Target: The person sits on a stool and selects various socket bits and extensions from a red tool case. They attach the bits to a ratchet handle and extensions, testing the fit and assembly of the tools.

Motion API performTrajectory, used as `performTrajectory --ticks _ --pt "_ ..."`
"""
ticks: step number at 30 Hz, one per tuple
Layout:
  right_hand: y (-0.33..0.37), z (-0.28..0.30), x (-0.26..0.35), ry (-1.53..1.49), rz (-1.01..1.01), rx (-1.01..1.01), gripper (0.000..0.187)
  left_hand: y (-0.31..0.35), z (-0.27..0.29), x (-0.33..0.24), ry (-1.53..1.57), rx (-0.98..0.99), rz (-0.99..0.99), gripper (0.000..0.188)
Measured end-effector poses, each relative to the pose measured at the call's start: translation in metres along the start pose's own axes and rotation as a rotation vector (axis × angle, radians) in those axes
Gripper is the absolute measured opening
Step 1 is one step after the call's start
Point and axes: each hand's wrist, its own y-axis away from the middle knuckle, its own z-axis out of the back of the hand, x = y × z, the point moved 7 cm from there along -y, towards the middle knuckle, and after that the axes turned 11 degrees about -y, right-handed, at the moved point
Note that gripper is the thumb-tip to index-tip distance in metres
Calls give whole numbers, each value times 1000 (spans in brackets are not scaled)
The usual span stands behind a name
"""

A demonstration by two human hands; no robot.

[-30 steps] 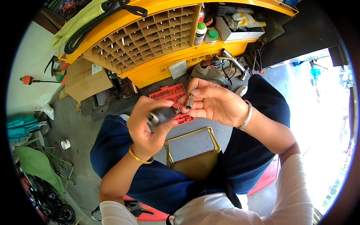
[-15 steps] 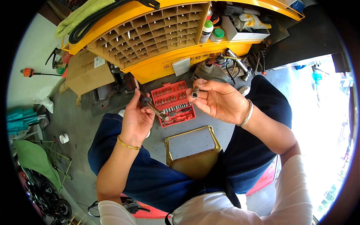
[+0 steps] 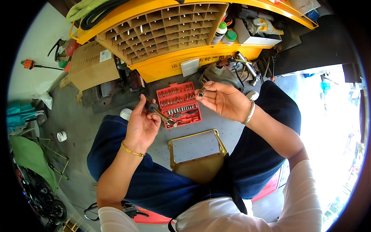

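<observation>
Between the thumb and fingers of my left hand (image 3: 142,127) is a tool with a dark handle and a metal shaft (image 3: 165,118). Its shaft slants down to the right; its exact kind I cannot make out. My right hand (image 3: 232,101) pinches a short silver socket (image 3: 201,92), its open end facing me. The two held pieces are apart. On the floor beyond them lies an unfolded red socket set case (image 3: 158,94), with bits in rows in the lid and sockets plus a ratchet (image 3: 178,115) in the near half. My left fingers overlap its left side in view.
A small gold-framed stool (image 3: 176,166) stands between my legs. Across the back runs a yellow cabinet (image 3: 154,75) carrying a divided cardboard organiser (image 3: 162,33), with a metal part with hoses (image 3: 218,75) below. A cardboard box (image 3: 91,65) sits at back left.
The view has shifted slightly. Both hands keep their grip on the tool and the socket, with nearly the same gap between them. The socket has turned a little.
</observation>
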Motion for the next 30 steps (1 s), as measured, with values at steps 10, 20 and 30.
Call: performTrajectory --ticks 10,20,30 --pt "-81 103 -18 413 193 -240 6 15 53 -15 81 -67 -6 16" --pt "-243 207 -4 757 374 -514 14 29 82 -14 132 -72 47 21" --pt "-314 246 0 1124 392 -548 14 39 93 -12 126 -267 112 30"
